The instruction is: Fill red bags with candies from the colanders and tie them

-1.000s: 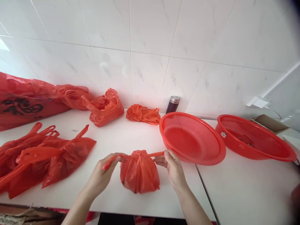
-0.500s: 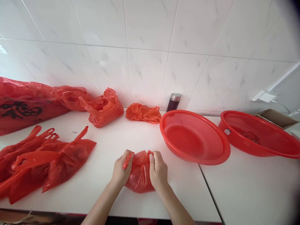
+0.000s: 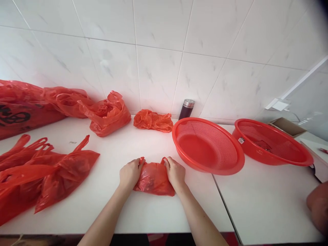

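A small filled red plastic bag (image 3: 153,178) lies on the white table (image 3: 120,212) in front of me. My left hand (image 3: 130,173) is closed on its left side and my right hand (image 3: 175,172) is closed on its right side. Both hands press the bag down flat against the table, and a short bag handle sticks up by each thumb.
An empty red perforated basket (image 3: 207,145) stands just right of my hands, a second red basket (image 3: 271,141) farther right. Several red bags (image 3: 46,171) lie at the left, two more bags (image 3: 107,114) and a dark flask (image 3: 186,108) by the tiled wall. Another person's hand (image 3: 319,205) shows at the right edge.
A second ago my hands pulled the bag's handles apart sideways. They then closed in on the bag, which now lies lower and flatter between them.
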